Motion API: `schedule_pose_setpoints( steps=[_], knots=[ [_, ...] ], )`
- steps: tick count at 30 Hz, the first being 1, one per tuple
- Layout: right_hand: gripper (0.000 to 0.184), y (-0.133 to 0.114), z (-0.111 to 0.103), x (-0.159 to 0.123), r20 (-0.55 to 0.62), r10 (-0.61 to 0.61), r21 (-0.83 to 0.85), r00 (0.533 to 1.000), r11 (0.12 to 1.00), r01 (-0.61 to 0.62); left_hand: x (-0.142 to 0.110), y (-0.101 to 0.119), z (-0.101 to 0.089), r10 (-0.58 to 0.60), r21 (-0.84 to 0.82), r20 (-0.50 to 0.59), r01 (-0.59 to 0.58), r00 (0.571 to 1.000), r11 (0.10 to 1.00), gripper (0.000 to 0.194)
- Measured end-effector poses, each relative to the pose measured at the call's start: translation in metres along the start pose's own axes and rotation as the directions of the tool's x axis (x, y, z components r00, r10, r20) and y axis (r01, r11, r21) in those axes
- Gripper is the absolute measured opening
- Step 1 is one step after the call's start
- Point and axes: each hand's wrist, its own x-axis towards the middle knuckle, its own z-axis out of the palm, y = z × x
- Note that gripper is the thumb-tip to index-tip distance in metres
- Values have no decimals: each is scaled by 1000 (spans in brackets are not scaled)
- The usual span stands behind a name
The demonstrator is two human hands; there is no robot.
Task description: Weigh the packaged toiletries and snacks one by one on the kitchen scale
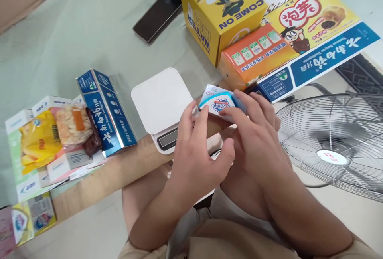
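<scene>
White soap box (217, 100) at the near edge of the table (74, 43), just to the right of the little white scale (161, 97) and not on its plate. Right hand (255, 131) over the soap box, fingers bent, at least one tip touching the front, thumb hidden, so can't tell how tight the grip. Left hand (196, 153) spread wide, thumb sticking out, fingertips right by the box's left end and the scale's edge; can't tell if really touching.

Off to the left, a bunch of things close together: a blue toothpaste box (100, 109), a yellow bag (42, 139) and a clear snack pack (73, 125). Off to the right, another bunch: a big yellow box (226, 15), an orange tissue pack (254, 57) and a long blue box (329, 59). Past the scale, a black phone (157, 16).

Looks like part way through, with things on both sides and just the soap box under the fingers. Hard to say which bunch might be done and which might be left.
</scene>
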Motion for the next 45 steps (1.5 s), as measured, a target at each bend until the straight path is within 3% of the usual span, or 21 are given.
schedule_pose_setpoints(
  steps=[3, 6, 14, 20, 26, 30, 33, 40, 45],
  knots=[
    [35, -2, -4, -5, -36, -20, -11, 999, 1000, 20, 2, 2, -1, -17, 57, 75, 13, 997, 998, 73],
    [36, -3, -8, -7, 65, -56, 38, 996, 998, 54, 4, 6, 0, -32, 69, 170, 21, 985, 997, 75],
    [29, 1, -19, -11, 179, 52, -85, 982, 996, -38, 18, 10, 5, -20, 55, 174, 10, 985, 998, 76],
    [33, 8, -24, -8, 84, 18, -101, 996, 995, -9, 16, 10, 5, 20, 36, 130, -25, 991, 999, 69],
    [35, 12, -23, -8, 74, -14, -129, 997, 991, 24, 10, 12, 1, 61, -13, 171, -59, 983, 998, 43],
    [43, 17, -26, -9, 64, 17, -112, 998, 994, -10, 8, 13, 2, 51, -12, 213, -50, 976, 999, 53],
    [37, 21, -30, -7, 94, 39, -34, 995, 999, -36, 6, 11, 3, 61, 10, 248, -66, 967, 998, 61],
    [32, 23, -29, -5, 66, 95, 12, 993, 995, -96, 2, 9, 3, 72, -13, 319, -72, 945, 997, 66],
    [34, 21, -34, -4, 116, 149, 12, 982, 988, -152, 2, 11, 5, 44, -8, 328, -44, 944, 999, 65]
  ],
)
